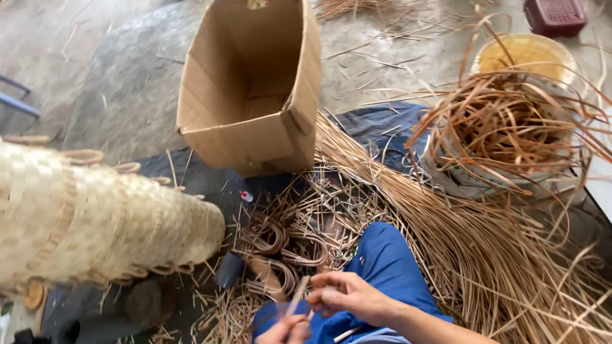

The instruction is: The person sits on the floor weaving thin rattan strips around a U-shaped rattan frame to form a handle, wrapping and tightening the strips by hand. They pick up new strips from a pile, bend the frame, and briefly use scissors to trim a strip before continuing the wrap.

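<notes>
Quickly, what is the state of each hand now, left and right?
Left hand: closed on a thin cane strip.
Right hand: fingers curled, pinching the same strip.

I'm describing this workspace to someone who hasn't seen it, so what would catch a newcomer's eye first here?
Probably the big open cardboard box standing at top centre, and the pale woven basket lying on its side at the left edge. Long cane strips fan across the ground on the right, below a tangled reddish coil. At the bottom, the right hand and left hand work a thin strip above a blue-trousered knee.
</notes>
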